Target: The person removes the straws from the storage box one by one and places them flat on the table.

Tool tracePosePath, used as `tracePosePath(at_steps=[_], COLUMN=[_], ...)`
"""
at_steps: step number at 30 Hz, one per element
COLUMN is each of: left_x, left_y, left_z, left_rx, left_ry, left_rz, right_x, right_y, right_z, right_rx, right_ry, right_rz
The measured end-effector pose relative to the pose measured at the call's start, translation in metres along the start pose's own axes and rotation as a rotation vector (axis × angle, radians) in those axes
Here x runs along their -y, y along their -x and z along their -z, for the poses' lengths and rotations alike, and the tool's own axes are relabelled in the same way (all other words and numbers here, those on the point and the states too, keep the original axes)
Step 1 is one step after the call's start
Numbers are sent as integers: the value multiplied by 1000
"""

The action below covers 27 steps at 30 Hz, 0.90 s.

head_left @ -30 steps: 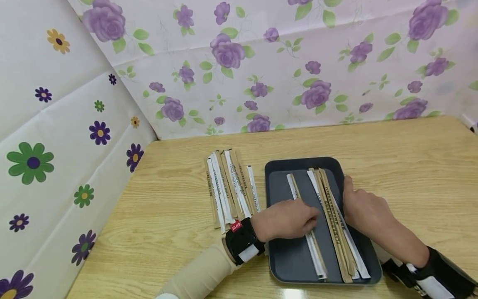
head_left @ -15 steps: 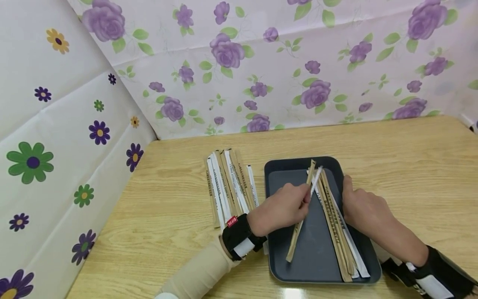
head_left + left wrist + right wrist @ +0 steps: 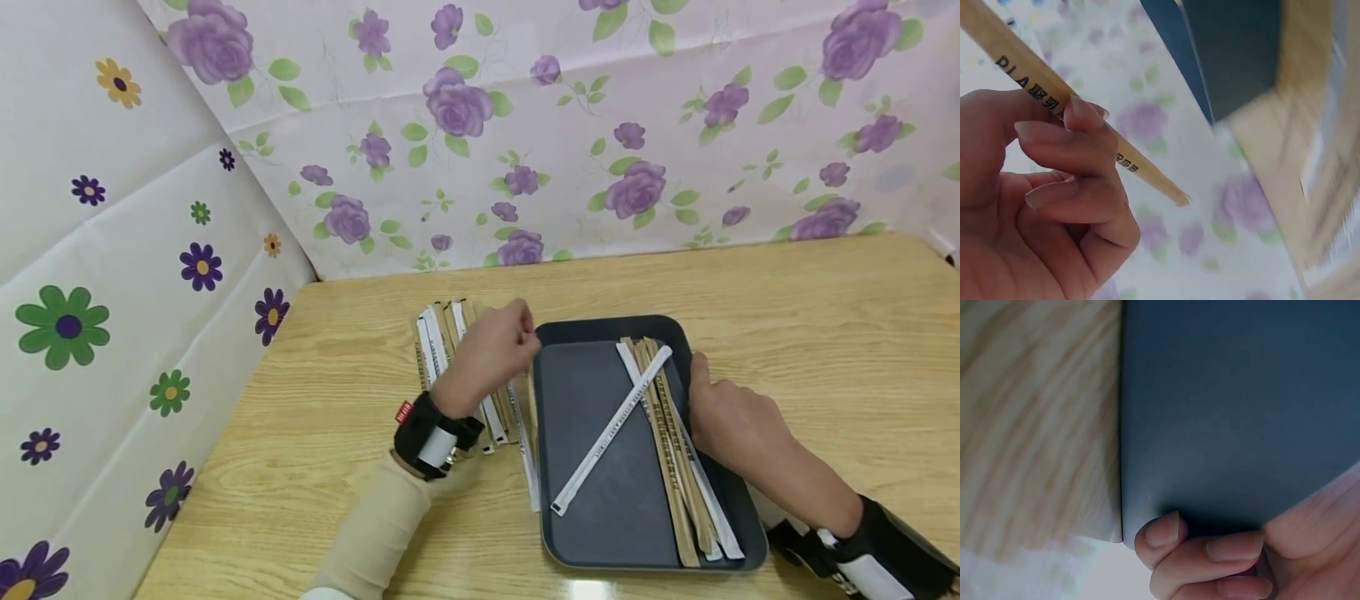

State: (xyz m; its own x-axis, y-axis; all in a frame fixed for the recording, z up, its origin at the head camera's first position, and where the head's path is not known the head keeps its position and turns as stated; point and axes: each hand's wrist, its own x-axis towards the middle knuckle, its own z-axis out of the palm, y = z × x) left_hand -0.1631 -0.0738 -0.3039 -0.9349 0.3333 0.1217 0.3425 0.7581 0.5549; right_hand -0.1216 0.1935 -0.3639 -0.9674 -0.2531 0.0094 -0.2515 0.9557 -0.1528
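1. Head: we see the left hand (image 3: 491,350) near the dark grey, plastic-looking rectangular tray (image 3: 592,537).
2. Left wrist: there it pinches one slim brown paper-wrapped straw (image 3: 1030,74); we judge it light, stiff but creasable, so better hold its middle softly.
3. Right wrist: the right hand (image 3: 1235,550) grips the tray's side.

From above the 6 o'clock side of the counter (image 3: 315,400), the head camera looked forward and down, far enough back to frame the tray (image 3: 585,392) at 4 o'clock and the flowered cloth (image 3: 555,150) at 12. The left wrist camera sat close to the left hand (image 3: 1066,194), seen at 8 o'clock, sharing cloth and tray with the head view. The right wrist camera, nearest the tray, shared it and the right hand (image 3: 1216,562), at 5 o'clock.
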Motion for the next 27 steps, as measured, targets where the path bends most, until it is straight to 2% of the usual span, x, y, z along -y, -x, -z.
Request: tracePosePath(at_steps=[4, 10, 16, 20, 27], left_x=[17, 29, 38, 44, 52], left_y=[0, 0, 0, -2, -8], left_z=[15, 27, 27, 26, 22], left_rx=[-37, -70, -94, -120, -75], left_ry=[-26, -56, -105, -170, -205], left_rz=[76, 110, 131, 174, 258], right_x=[0, 0, 0, 1, 1], right_y=[1, 1, 1, 0, 0], right_z=[0, -1, -1, -1, 0], right_rx=[-4, -7, -9, -4, -6], right_ry=[-4, -4, -5, -6, -6], right_rz=[-3, -10, -8, -7, -2])
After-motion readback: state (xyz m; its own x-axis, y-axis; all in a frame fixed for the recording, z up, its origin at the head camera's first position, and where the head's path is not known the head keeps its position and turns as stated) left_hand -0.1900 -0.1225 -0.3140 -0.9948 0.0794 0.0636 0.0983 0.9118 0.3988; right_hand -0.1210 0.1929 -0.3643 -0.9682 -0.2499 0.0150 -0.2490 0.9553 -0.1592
